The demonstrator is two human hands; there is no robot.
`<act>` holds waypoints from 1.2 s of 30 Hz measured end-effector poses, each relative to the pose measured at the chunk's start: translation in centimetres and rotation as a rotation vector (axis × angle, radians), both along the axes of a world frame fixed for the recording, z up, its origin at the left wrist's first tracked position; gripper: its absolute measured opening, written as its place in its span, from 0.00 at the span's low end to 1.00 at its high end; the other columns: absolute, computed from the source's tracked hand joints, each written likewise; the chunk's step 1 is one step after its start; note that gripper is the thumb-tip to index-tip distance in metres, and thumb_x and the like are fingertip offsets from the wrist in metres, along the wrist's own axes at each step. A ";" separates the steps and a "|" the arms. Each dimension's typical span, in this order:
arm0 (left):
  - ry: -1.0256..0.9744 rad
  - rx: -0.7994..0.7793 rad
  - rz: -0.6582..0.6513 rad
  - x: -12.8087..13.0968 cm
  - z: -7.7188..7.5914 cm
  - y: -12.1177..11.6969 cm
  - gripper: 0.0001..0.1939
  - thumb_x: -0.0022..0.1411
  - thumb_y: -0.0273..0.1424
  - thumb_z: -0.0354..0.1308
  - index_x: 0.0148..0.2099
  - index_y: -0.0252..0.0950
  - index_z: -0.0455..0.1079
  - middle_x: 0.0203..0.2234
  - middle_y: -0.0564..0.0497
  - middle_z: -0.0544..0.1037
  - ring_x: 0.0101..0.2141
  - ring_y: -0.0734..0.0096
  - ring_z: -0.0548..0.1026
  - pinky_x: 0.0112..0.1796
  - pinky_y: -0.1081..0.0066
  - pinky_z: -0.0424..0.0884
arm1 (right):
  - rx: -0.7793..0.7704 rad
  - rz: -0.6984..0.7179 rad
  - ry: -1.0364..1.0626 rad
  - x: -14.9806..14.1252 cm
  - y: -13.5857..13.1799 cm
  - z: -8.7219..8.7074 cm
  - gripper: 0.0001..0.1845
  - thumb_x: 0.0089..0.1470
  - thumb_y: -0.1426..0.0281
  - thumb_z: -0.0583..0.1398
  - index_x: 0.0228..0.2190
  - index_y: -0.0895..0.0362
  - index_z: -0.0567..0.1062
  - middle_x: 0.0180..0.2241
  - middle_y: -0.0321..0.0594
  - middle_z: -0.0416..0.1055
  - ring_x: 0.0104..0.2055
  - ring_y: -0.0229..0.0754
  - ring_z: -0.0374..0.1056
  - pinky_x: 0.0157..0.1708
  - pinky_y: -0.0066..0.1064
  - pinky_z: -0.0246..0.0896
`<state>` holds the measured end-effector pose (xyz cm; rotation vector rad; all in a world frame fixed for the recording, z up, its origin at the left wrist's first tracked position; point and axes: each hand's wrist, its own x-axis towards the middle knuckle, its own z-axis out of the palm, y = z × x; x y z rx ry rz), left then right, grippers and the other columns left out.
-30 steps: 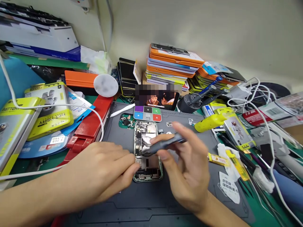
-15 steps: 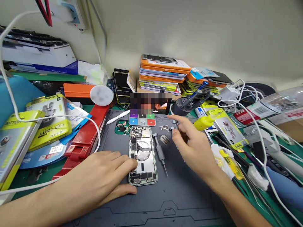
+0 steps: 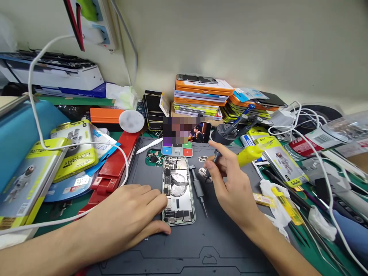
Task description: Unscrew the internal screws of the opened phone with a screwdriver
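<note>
Above grey matting (image 3: 184, 249), right hand (image 3: 230, 182) pinches a partly hidden screwdriver (image 3: 217, 155); left hand (image 3: 133, 211), grip unclear.

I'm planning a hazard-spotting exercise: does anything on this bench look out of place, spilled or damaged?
Yes: what looks like a bare blade lies loose on the mat, close to the right hand, perhaps risky for skin. I see no spill; whether the open phone is damaged, I cannot tell.
</note>
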<state>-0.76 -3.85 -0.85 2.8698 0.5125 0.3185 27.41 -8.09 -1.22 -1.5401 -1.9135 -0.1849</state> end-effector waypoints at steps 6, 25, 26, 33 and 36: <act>0.043 -0.010 -0.033 -0.1 0.0 0.0 0.14 0.75 0.39 0.67 0.43 0.39 0.66 0.32 0.54 0.76 0.29 0.61 0.75 0.29 0.60 0.63 | 0.035 0.041 -0.039 -0.2 0.2 -0.1 0.22 0.79 0.70 0.54 0.68 0.61 0.64 0.46 0.33 0.70 0.38 0.13 0.63 0.39 0.12 0.59; 0.015 0.173 0.116 0.3 -0.4 0.6 0.16 0.81 0.27 0.45 0.37 0.40 0.65 0.25 0.53 0.72 0.24 0.60 0.73 0.27 0.59 0.58 | 0.005 0.127 -0.015 -0.3 0.2 0.0 0.24 0.78 0.72 0.53 0.70 0.61 0.62 0.46 0.36 0.70 0.38 0.14 0.63 0.43 0.10 0.61; 0.000 0.163 0.135 0.2 -0.3 0.6 0.15 0.81 0.27 0.46 0.37 0.40 0.65 0.24 0.54 0.71 0.23 0.61 0.73 0.26 0.59 0.58 | 0.011 0.133 -0.001 -0.2 0.1 0.0 0.25 0.78 0.73 0.54 0.71 0.61 0.61 0.47 0.36 0.70 0.39 0.14 0.64 0.43 0.10 0.63; 0.004 0.065 0.181 0.1 -0.4 0.7 0.08 0.80 0.27 0.49 0.44 0.38 0.67 0.28 0.54 0.74 0.25 0.60 0.78 0.25 0.59 0.62 | 0.044 0.184 0.450 -1.9 -0.5 0.6 0.36 0.76 0.77 0.52 0.76 0.53 0.45 0.49 0.43 0.67 0.50 0.22 0.72 0.39 0.07 0.75; -0.002 0.018 0.193 -0.1 -0.7 0.8 0.07 0.81 0.27 0.48 0.48 0.37 0.67 0.29 0.54 0.76 0.26 0.59 0.80 0.24 0.60 0.62 | -0.022 0.276 0.522 -3.2 -1.1 1.0 0.37 0.74 0.81 0.52 0.75 0.53 0.46 0.47 0.42 0.66 0.47 0.21 0.71 0.39 0.08 0.77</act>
